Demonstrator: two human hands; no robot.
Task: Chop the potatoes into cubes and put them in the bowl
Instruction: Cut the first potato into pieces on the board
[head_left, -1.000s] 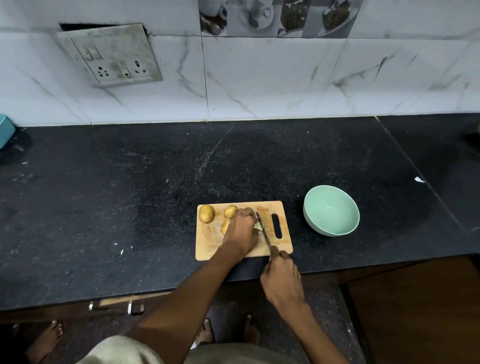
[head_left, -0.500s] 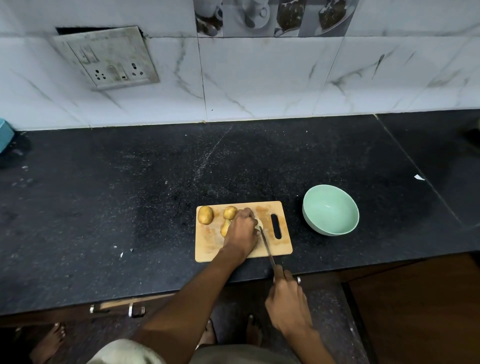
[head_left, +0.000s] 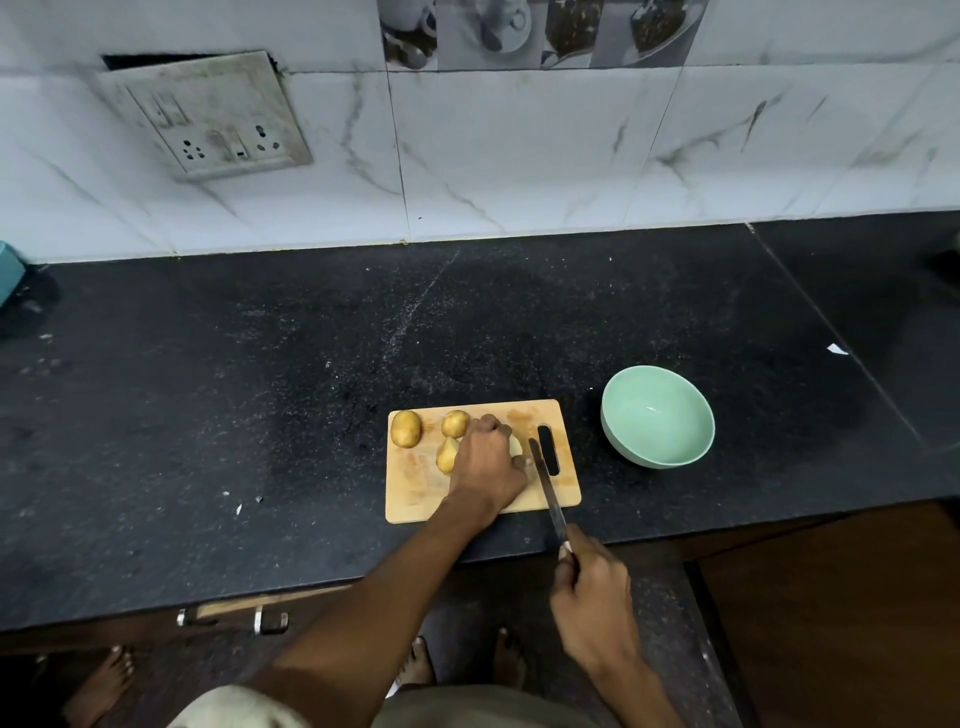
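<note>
Left hand (head_left: 485, 462): my fingers are curled down over a cut potato (head_left: 515, 445) at the middle of the cutting board (head_left: 415, 493), pinning it; only a pale sliver of it shows past my knuckles.
Right hand (head_left: 592, 597): wrapped round the handle of the knife (head_left: 545, 488), lower centre of the frame, off the near edge of the bench (head_left: 208, 389).
Knife: the blade runs up and a little left from my fist, across the board's near edge, its tip just right of the pinned potato and beside the board's handle slot.
Other potatoes: one whole potato (head_left: 405, 428) at the board's upper left corner; a second potato (head_left: 455, 423) to its right, touching my left hand; a third piece (head_left: 445, 455) just below that, partly under my hand.
Bowl (head_left: 657, 414): mint green, on the bench right of the board, apart from it, with nothing visible inside.
Board: pale wood, near the bench's front edge, centre of the frame.
Wall: white marbled tiles with a socket plate (head_left: 208, 114) at the upper left.
</note>
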